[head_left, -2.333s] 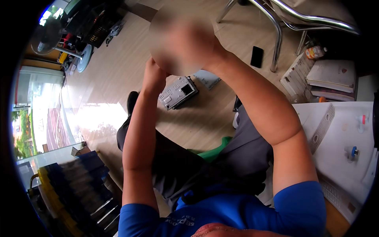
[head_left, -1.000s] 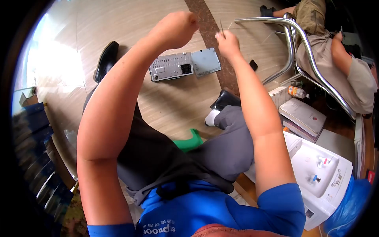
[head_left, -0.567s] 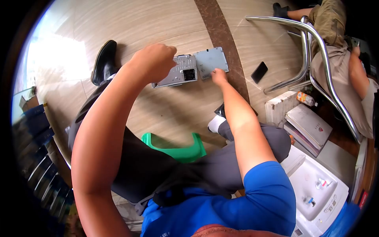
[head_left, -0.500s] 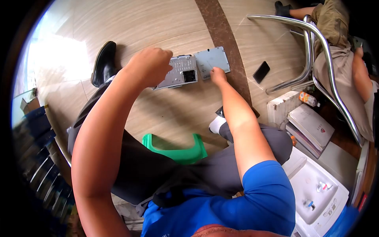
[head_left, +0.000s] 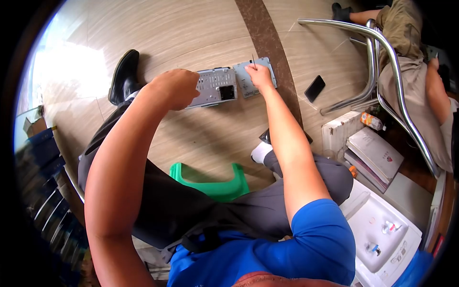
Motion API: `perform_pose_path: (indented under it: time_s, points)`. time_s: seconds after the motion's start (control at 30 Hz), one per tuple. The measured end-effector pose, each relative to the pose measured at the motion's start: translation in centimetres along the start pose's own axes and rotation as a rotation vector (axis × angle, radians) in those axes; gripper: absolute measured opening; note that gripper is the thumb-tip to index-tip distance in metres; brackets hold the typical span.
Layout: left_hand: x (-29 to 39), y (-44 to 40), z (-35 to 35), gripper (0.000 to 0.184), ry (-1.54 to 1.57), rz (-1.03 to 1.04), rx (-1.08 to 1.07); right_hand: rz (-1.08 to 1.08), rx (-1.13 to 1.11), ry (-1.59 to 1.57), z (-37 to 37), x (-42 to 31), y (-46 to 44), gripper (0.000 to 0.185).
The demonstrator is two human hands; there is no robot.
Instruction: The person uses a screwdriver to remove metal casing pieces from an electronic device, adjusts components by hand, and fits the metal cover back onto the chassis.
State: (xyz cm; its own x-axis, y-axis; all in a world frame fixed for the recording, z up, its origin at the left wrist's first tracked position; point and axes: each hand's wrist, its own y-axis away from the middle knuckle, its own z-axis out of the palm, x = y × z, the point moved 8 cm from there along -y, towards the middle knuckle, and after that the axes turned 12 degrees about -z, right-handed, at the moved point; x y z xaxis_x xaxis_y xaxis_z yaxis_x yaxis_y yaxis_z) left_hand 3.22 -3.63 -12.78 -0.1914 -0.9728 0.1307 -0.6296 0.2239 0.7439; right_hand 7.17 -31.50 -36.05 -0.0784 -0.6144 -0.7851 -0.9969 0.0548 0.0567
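A silver metal casing (head_left: 210, 86) with rows of slots and a dark square opening lies on the floor. My left hand (head_left: 178, 90) is closed at its left end; whatever the fingers hold is hidden. Beside the casing, on the right, rests a flat bluish-grey metal plate (head_left: 267, 67), like a cover. Over that plate my right hand (head_left: 258, 76) is closed in a pinch. A thin pointed metal tool (head_left: 253, 59) sticks up from its fingers; its exact kind is too small to tell.
A green plastic stool (head_left: 210, 190) is between my legs. A black phone (head_left: 315, 88) lies on the floor near a chrome chair frame (head_left: 397, 62). To the right are books (head_left: 375, 153), a bottle (head_left: 372, 121) and a white water dispenser (head_left: 377, 234). Another person (head_left: 411, 91) sits at the upper right.
My right hand has moved up from the plate's lower edge to over its middle, and the thin tool now shows. My left hand has shifted slightly left and down.
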Motion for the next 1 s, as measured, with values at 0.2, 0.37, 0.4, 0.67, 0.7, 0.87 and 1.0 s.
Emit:
perform_pose_path:
  time_s: [0.2, 0.37, 0.4, 0.67, 0.7, 0.87, 1.0]
  points:
    - [-3.6, -1.7, 5.7, 0.031, -0.041, 0.003, -0.064, 0.052, -0.316, -0.429, 0.3, -9.6, 1.5, 0.025]
    - [-5.9, -4.8, 14.4, 0.041, -0.316, 0.156, -0.236, 0.056, -0.422, -0.505, 1.4, -8.8, 1.6, 0.023]
    - [-5.6, -4.4, 14.2, 0.041, -0.320, 0.154, -0.240, 0.057, -0.420, -0.510, 1.4, -8.9, 1.6, 0.023]
    - [-4.6, -3.5, 11.9, 0.045, -0.140, -0.054, -0.295, 0.054, -0.423, -0.636, 1.7, -9.3, 1.8, 0.022]
    - [-4.3, -3.2, 11.7, 0.045, -0.140, -0.056, -0.296, 0.054, -0.425, -0.638, 1.7, -9.3, 1.8, 0.022]
    - [-3.9, -3.1, 11.1, 0.044, -0.161, -0.076, -0.291, 0.009, -0.453, -0.606, 1.9, -9.0, 1.4, 0.023]
    - [-3.9, -3.2, 11.1, 0.043, -0.179, -0.079, -0.214, 0.000, -0.460, -0.627, 1.7, -9.4, 1.4, 0.024]
